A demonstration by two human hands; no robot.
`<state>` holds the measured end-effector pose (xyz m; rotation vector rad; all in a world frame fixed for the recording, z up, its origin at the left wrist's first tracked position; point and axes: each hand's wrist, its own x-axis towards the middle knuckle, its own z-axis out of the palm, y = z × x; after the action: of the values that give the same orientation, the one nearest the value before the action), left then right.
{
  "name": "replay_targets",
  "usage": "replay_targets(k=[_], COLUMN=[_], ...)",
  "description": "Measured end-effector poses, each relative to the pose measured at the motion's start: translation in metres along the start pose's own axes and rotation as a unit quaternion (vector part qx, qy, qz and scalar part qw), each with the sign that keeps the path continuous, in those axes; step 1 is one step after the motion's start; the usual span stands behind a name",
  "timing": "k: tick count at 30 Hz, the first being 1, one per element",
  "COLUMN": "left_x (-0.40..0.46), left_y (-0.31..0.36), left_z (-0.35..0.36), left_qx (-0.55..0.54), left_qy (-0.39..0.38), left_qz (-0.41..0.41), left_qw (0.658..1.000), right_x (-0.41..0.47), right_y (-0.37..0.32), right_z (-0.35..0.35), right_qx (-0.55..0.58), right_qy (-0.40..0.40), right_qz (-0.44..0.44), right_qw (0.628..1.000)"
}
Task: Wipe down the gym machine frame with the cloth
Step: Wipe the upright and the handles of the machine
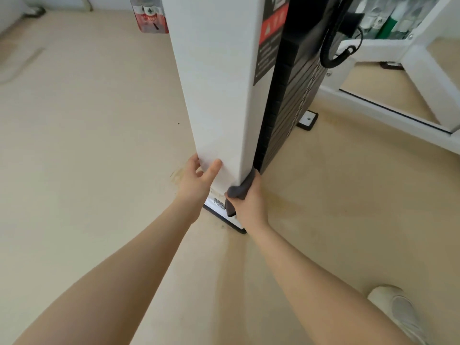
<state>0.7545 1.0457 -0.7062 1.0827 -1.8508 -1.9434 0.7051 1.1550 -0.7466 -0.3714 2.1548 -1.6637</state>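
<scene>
Right hand (246, 200) gripping grey cloth (240, 189), pressed against frame (219, 95)

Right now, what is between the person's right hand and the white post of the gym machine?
In the head view, a grey cloth lies between the right hand and the white post's lower corner edge; the hand grips it there.

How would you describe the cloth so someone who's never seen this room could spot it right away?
Find the tall white upright of the gym machine frame and follow its right edge down nearly to the floor. There the right hand grips a bunched dark grey cloth against the corner, the only soft, crumpled thing beside smooth white metal and the black weight stack.
</scene>
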Motion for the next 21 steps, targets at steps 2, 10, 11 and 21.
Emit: replay_targets(k=[2,10,11,21], left_x=[0.001,-0.001,-0.001,-0.001], left_y=[-0.002,0.002,0.003,0.001], left_z=[0.001,0.0,0.0,0.001], left_qx=[0.017,0.025,0.024,0.025], left_qy=[0.006,0.02,0.02,0.018], left_qz=[0.004,-0.002,-0.002,0.008], left_qw=[1.0,0.999,1.0,0.999], right_x=[-0.001,0.003,0.003,0.015], right_y=[-0.009,-0.058,-0.058,0.016], right_z=[-0.01,-0.029,-0.029,-0.035], right_qx=[-0.01,0.001,-0.004,-0.101], right_qy=[-0.005,0.034,0.034,-0.149], right_qz=[-0.043,-0.179,-0.18,-0.011], right_qw=[0.999,0.983,0.983,0.984])
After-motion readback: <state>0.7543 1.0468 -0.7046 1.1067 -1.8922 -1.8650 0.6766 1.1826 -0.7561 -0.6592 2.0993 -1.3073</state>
